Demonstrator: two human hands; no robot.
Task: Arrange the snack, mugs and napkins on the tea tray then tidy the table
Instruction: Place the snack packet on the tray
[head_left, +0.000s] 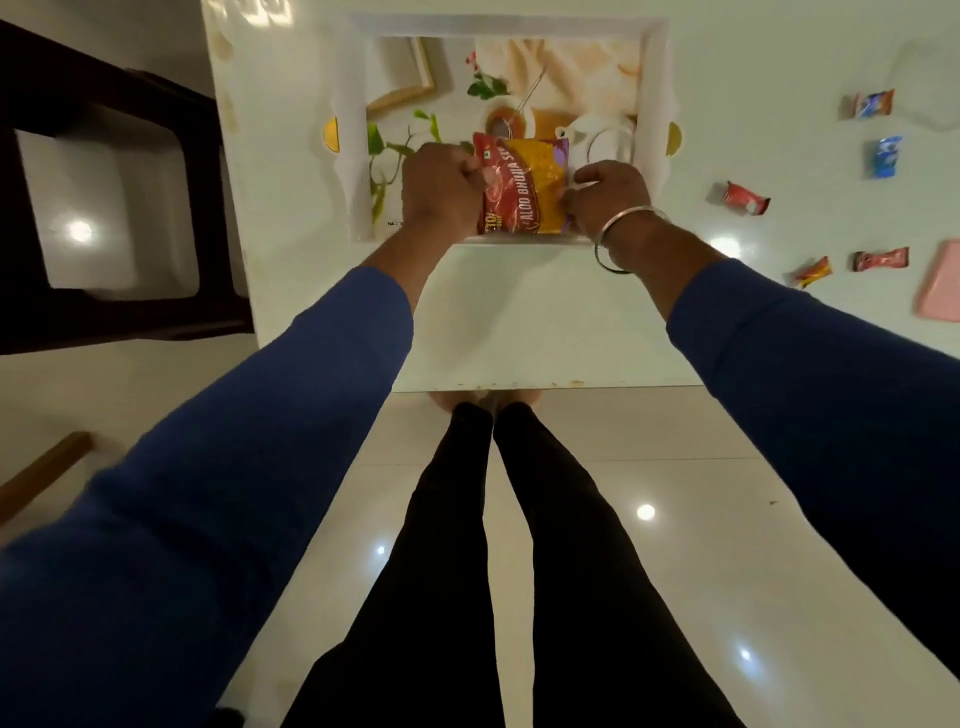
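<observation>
both hands grip the aloo bhujia packet (522, 189) over the tea tray's (655, 78) near edge, left hand (441, 187) and right hand (610, 200) fingers curled round its sides. snack step underway; next, release it flat.

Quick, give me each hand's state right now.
Left hand: curled round the left edge of the snack packet.
Right hand: pinching the packet's right edge.

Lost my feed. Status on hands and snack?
Left hand and right hand both grip the snack packet. Packet over tea tray, near edge. Nothing in the way.
</observation>
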